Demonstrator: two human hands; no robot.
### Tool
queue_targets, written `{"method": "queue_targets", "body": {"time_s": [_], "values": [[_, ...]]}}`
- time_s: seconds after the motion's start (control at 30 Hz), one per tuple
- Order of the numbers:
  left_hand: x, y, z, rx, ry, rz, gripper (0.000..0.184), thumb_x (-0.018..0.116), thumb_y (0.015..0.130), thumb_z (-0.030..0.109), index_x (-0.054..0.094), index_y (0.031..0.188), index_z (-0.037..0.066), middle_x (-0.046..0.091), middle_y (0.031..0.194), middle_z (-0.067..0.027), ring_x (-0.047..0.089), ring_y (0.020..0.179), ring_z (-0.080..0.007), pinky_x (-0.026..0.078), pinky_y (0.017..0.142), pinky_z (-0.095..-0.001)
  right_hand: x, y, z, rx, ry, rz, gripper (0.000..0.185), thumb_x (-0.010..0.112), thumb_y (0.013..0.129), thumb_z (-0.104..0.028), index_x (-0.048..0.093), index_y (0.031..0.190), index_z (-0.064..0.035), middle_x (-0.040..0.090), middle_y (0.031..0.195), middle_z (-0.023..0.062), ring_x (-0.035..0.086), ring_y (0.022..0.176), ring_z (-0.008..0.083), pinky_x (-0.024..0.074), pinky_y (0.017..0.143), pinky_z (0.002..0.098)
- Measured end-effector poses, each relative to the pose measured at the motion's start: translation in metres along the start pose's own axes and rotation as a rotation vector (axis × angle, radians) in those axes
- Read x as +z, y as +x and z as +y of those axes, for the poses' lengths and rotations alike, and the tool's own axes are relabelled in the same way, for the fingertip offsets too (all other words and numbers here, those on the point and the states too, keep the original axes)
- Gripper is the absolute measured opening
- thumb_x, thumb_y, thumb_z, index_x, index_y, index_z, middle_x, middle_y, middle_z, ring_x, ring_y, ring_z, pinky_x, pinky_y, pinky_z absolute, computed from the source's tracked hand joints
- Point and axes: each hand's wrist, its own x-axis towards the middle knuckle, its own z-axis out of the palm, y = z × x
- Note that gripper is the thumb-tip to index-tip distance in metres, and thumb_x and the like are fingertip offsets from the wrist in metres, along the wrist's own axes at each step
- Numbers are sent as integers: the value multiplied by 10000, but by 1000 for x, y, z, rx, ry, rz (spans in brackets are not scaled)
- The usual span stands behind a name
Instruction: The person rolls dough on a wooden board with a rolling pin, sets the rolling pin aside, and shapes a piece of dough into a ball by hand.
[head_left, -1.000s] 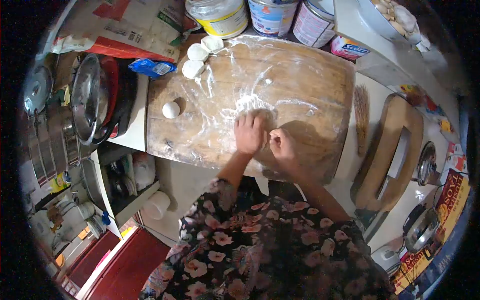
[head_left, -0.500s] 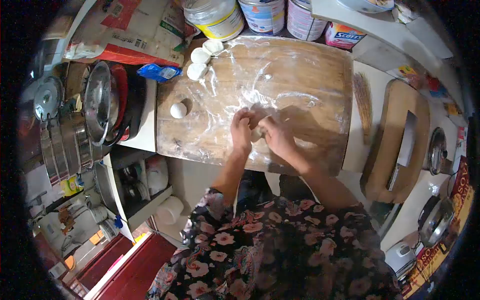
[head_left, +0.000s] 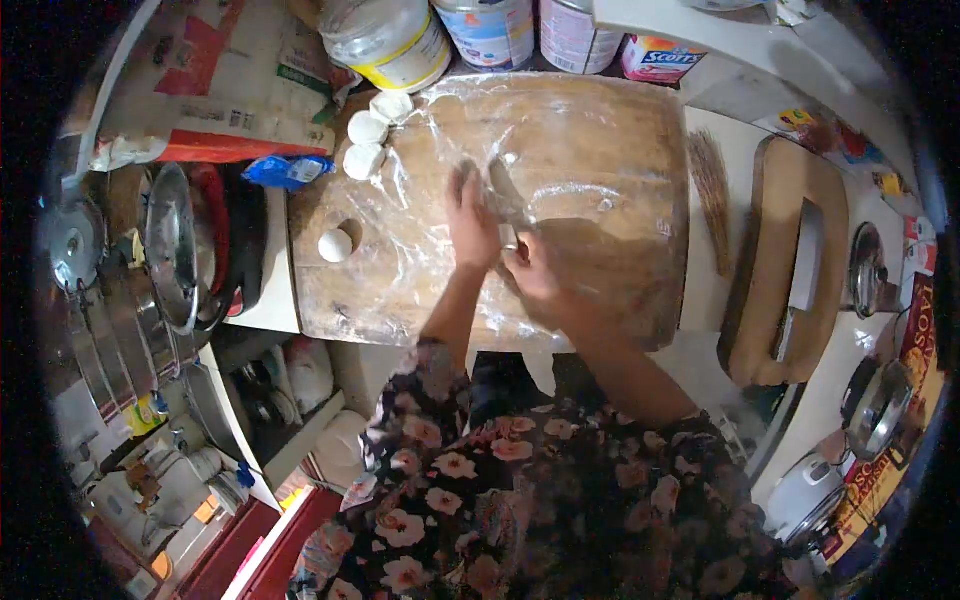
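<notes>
dough piece (head_left: 509, 238), small and pale, sits between the two hands above the wooden board (head_left: 610, 140), a little on the near side of its middle. the left hand (head_left: 472, 225) has a wide grip, its fingers long and pointing away from the body, the heel of the hand close beside the piece. the right hand (head_left: 540, 268) has a narrow grip, thumb and fingers curled in and seeming to hold the edge of the piece; the undersides are hidden, so how firmly i cannot tell.

the step in hand looks like shaping this piece by hand; the next move would call for light, even pressure and a steady hold.

the board is brown, with a visible grain and worn edges, and lies on a white desk (head_left: 700, 290). flour (head_left: 575, 190) marks it in thin, powdery streaks, one a curved line to the right of the hands. a smooth white ball (head_left: 335, 245) stands alone near the left edge, throwing a rounded shadow. three pale rounds (head_left: 368, 128), matte and flattish, lie close together at the far left corner. past the right edge rests a bundle of stiff straw (head_left: 711, 190), and further right a tan slab (head_left: 758, 290) with rounded ends.
</notes>
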Motion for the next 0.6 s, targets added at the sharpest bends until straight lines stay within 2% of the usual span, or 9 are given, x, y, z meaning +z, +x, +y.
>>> {"method": "queue_targets", "body": {"time_s": [0.03, 0.07, 0.13, 0.2, 0.27, 0.33, 0.37, 0.43, 0.6], "values": [[-8, -8, 4, -5, -124, -62, 484, 367, 752, -70, 421, 1224, 23, 399, 1255, -225, 346, 1195, -393, 300, 998, -383, -5, -6, -13, 65, -51, -1, 262, 598, 714, -61, 526, 965, -47, 547, 782, 144, 555, 703, 263, 442, 633, 364], [-7, -21, 2, -203, -363, -89, 423, 352, 796, -40, 422, 1212, -7, 488, 1166, -211, 477, 1089, -340, 388, 922, -360, -13, -7, -28, 61, -42, -3, 262, 598, 714, -61, 526, 965, -47, 547, 782, 144, 555, 703, 263, 442, 633, 364], [-32, -33, 29, -800, -1087, 11, 347, 355, 833, 5, 447, 1165, -29, 547, 1068, -161, 548, 983, -272, 437, 843, -310, -29, -11, -40, -320, 27, -52, 290, 574, 698, -20, 513, 978, -63, 541, 846, 160, 548, 763, 335, 441, 657, 383], [-37, -52, 28, -887, -1106, 168, 323, 354, 842, 26, 448, 1144, -38, 528, 1086, -163, 570, 940, -246, 449, 854, -345, -26, -16, -33, -301, -164, -264, 290, 550, 698, 10, 511, 974, -71, 539, 894, 167, 538, 807, 363, 436, 675, 403], [-25, -67, 22, -776, -857, 174, 298, 378, 848, 59, 463, 1123, -20, 519, 1102, -165, 533, 997, -292, 412, 885, -383, -26, -19, -36, -515, -190, -251, 200, 516, 734, -51, 496, 933, -52, 558, 841, 189, 536, 786, 387, 426, 663, 441], [-18, -73, 17, -27, 194, 166, 290, 391, 855, 101, 486, 1107, -6, 526, 1074, -147, 487, 1028, -316, 353, 917, -424, -23, -15, -30, -333, -135, -283, 206, 528, 736, -28, 500, 939, -40, 553, 870, 199, 537, 804, 377, 431, 677, 411], [-14, -68, 10, -30, 206, 115, 337, 433, 819, 120, 476, 1139, 21, 466, 1175, -166, 389, 1132, -356, 262, 974, -464, -18, -8, -19, -259, -28, -203, 239, 549, 746, -32, 506, 981, -45, 565, 855, 166, 569, 778, 308, 453, 656, 366], [-12, -31, 6, 36, 348, 65, 375, 445, 802, 124, 461, 1164, 31, 436, 1215, -169, 363, 1163, -355, 250, 981, -476, -29, 3, -19, -196, 148, -152, 271, 572, 776, -47, 514, 1040, -34, 592, 825, 114, 596, 736, 166, 474, 646, 273], [-6, -1, -11, -13, 516, 14, 474, 456, 762, 105, 413, 1231, 54, 350, 1310, -172, 268, 1243, -362, 205, 999, -514, -9, 14, -2, -132, 310, -133, 273, 602, 764, -83, 524, 1018, -19, 606, 773, 110, 593, 681, 171, 471, 614, 293]]}}
